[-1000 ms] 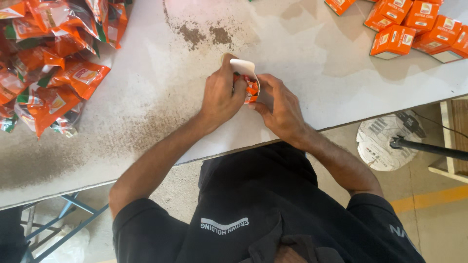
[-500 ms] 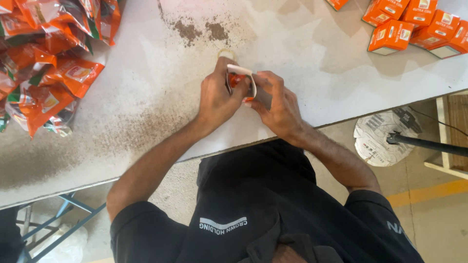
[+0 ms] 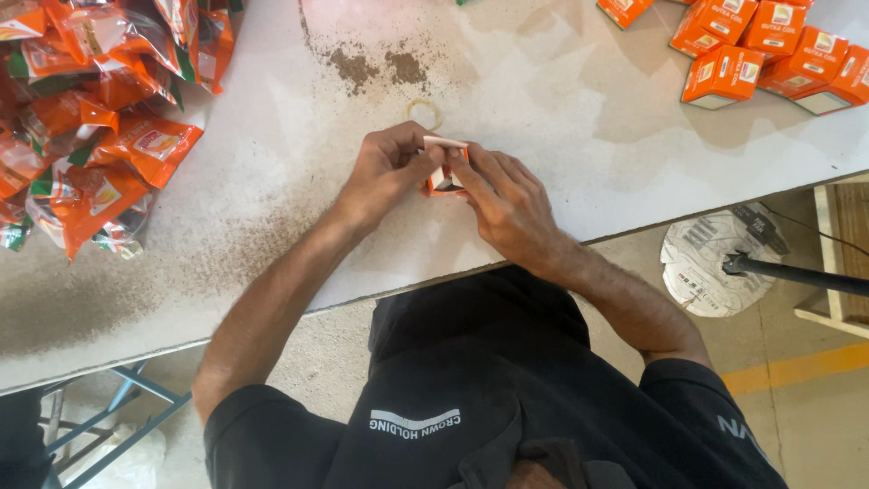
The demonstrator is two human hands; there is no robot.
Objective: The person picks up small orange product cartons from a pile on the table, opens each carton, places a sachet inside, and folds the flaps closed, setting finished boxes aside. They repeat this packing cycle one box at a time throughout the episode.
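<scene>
A small orange carton (image 3: pixel 444 178) stands on the white table (image 3: pixel 561 145) with its pale top flap raised. My left hand (image 3: pixel 385 172) pinches the flap and the carton's left side. My right hand (image 3: pixel 507 204) grips the carton from the right, fingers over its top. Much of the carton is hidden between my fingers. A thin yellowish rubber band (image 3: pixel 424 112) lies on the table just beyond my hands.
A heap of orange foil packets (image 3: pixel 86 118) fills the table's left end. Several orange cartons (image 3: pixel 769 45) sit at the far right. Brown powder stains (image 3: pixel 371 65) mark the tabletop. Right of the table are a round floor base (image 3: pixel 711 263) with a black pole and a wooden pallet edge (image 3: pixel 837 254).
The carton has come down onto the table between my hands, and its pale flap now stands open at the top. The rubber band beyond my hands is now uncovered.
</scene>
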